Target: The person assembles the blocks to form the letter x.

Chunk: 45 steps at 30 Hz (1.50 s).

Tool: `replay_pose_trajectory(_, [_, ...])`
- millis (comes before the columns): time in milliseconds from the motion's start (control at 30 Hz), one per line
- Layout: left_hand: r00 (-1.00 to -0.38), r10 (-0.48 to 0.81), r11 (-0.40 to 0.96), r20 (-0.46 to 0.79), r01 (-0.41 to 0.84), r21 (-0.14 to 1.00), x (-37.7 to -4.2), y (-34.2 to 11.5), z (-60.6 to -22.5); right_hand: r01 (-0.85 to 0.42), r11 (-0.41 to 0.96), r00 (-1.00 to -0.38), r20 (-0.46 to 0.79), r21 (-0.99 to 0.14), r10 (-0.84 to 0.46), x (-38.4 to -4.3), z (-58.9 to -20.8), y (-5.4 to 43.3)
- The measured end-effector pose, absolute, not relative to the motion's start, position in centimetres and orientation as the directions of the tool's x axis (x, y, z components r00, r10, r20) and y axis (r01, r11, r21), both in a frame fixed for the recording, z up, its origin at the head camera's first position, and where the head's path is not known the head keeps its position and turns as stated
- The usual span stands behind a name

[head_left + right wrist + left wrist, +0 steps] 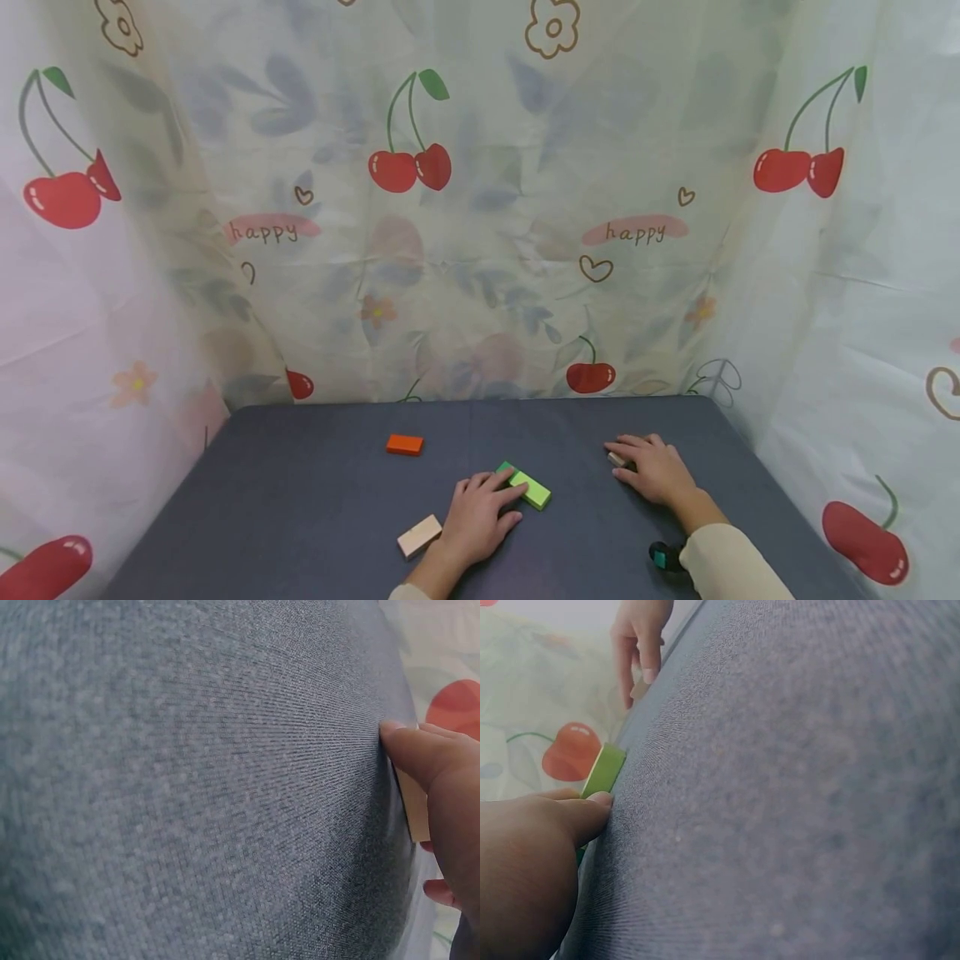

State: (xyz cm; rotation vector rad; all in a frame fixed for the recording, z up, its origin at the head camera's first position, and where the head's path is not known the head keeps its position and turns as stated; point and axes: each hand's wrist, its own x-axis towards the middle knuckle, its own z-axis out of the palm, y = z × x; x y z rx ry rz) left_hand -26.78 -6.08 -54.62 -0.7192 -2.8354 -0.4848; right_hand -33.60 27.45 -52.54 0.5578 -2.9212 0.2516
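The left hand [476, 518] lies low over the tabletop [300, 500], its fingers apart and reaching forward, with fingertips resting on two green blocks. One fingertip touches the light green block [534, 493]; another lies over the dark green block [505, 468], which sits at the far-left end of the light one, the two in a slanting line. The fingers partly cover the place where they meet. In the head view the thumb stands out to the side, just short of the light green block; in the left wrist view it overlaps that block, so whether they touch I cannot tell.

The right hand [654, 473], well apart to the right, is narrow, pinching the wooden block [617, 459] between thumb and fingers at the tabletop. Only one end of this block shows from above; the right wrist view shows more of its pale side behind the thumb.

The beige block [420, 536] lies tilted just beside the left wrist. The orange block [405, 445] lies farther back on the left, away from both hands. A black device [663, 557] with a teal patch is at the right wrist, by a cream sleeve [738, 567]. A cherry-printed curtain [480, 200] hangs behind the tabletop and along both sides.
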Motion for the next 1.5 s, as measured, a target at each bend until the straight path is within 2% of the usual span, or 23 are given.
replay_pose_trajectory(800, [-0.87, 0.44, 0.83, 0.222, 0.489, 0.27, -26.7, -6.0, -54.3, -0.384, 0.916, -0.914, 0.187, -0.115, -0.359, -33.2, -52.7, 27.1])
replay_pose_trajectory(1300, [-0.859, 0.44, 0.826, 0.26, 0.501, 0.259, -26.8, -6.0, -54.4, -0.459, 0.886, -0.86, 0.281, -0.066, -0.425, -33.5, -51.0, 25.6])
replay_pose_trajectory(1500, [-0.863, 0.435, 0.829, 0.257, 0.495, 0.259, -26.9, -6.0, -54.5, -0.454, 0.889, -0.865, 0.271, -0.062, -0.423, -33.8, -50.2, 24.9])
